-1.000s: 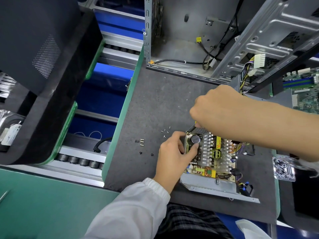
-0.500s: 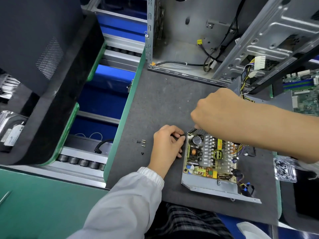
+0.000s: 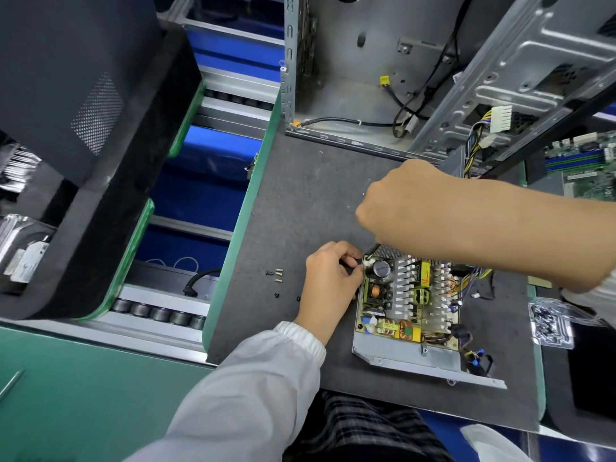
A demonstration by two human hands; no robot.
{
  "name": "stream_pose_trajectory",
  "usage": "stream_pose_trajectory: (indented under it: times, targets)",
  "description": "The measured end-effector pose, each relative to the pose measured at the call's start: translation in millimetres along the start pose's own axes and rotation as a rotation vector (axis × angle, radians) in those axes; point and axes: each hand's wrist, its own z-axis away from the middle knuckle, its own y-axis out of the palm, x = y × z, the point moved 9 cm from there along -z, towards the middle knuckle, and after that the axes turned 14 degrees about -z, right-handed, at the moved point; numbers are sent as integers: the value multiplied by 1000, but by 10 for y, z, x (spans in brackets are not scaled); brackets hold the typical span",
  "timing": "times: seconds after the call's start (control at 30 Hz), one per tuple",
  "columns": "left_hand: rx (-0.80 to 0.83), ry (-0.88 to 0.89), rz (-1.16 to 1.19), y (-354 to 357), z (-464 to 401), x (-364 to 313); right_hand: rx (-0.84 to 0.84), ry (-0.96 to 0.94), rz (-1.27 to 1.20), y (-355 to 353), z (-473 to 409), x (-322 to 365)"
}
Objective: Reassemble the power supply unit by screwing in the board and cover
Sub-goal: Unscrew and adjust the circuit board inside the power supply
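The open power supply (image 3: 408, 356) lies on the grey mat (image 3: 310, 195), its circuit board (image 3: 413, 295) facing up in the metal tray. My left hand (image 3: 328, 278) sits at the board's far-left corner, thumb and fingertips pinched together on a tiny screw that is barely visible. My right hand (image 3: 400, 201) hovers over that same corner as a fist around a screwdriver (image 3: 374, 247). Only the dark shaft shows below the fist, with its tip by the corner. Several loose screws (image 3: 278, 275) lie on the mat left of my left hand.
An open computer case (image 3: 366, 78) stands at the back of the mat, with cables and a white connector (image 3: 501, 118) hanging at its right. A clear bag of screws (image 3: 550, 323) lies right of the power supply. A roller conveyor (image 3: 160, 311) runs along the left.
My left hand left the capacitor, passed over the loose screws on the mat, and now pinches at the board's far-left corner. The right fist stayed above that corner.
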Motion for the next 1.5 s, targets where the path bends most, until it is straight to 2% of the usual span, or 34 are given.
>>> stream_pose_trajectory:
  times: [0.17, 0.27, 0.4, 0.53, 0.7, 0.87, 1.0, 1.17, 1.33, 1.5]
  targets:
    - [-1, 18, -20, 4, -2, -33, 28, 46, 58, 76, -34, 6]
    - [1, 13, -20, 11, -2, -49, 31, 32, -13, 126, 10, 9]
    - [13, 14, -20, 13, -2, -48, -47, -8, -102, 58, 82, -23]
    - [0, 9, -5, -36, 4, -60, -98, 18, -5, 19, 125, -23]
    - [-47, 12, 8, -184, -37, -69, -164, 35, -18, 104, 97, -44]
    - [-64, -48, 113, -328, -84, 51, -138, 38, -144, 212, 192, -79]
    - [-77, -77, 160, -383, -103, 104, -136, 36, -59, 172, 237, -46]
    - [-74, -4, 132, -394, -94, -15, -156, 46, 42, 131, 151, 9]
    - [-51, 17, 144, -410, -124, -38, -145, 68, -36, 230, 152, -33]
    - [-47, 49, 41, -382, -174, -45, -108, 15, -41, 236, 173, -12]
